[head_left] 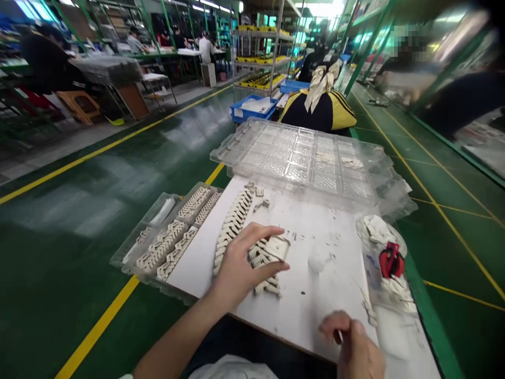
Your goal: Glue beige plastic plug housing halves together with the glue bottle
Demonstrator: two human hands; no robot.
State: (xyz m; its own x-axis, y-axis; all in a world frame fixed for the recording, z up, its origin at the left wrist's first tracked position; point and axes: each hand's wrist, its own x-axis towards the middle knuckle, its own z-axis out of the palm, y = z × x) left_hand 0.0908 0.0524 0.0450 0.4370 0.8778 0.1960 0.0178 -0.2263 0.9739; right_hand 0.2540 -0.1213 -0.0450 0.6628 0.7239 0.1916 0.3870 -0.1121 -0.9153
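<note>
Presently, the left hand (240,263) is grasping a small pale square piece (278,247) at its edges, the thumb pressing from the near side and the fingers from the far side. This square piece is being held over the left-middle part of the white desk (292,323), and in the view it is partly covering a short group of beige pieces (269,287). The right hand (357,350) is hovering around the near edge of the desk, its fingers curling inward; it is showing with blur, so I cannot tell if it is gripping something.

To the left of the short group, a long curved row of beige pieces (235,213) is lying, and near its far end a small grey part (262,204) is resting. Beside the left edge of the desk, a clear compartment tray (127,248) is carrying many similar pieces in rows. At the far end, several clear plastic trays (272,150) are lying in a stack. On the right side, a red and black object (392,260) is sitting among pale crumpled material (376,230). Beyond the stack, a person in black and yellow clothing (343,110) is sitting.
</note>
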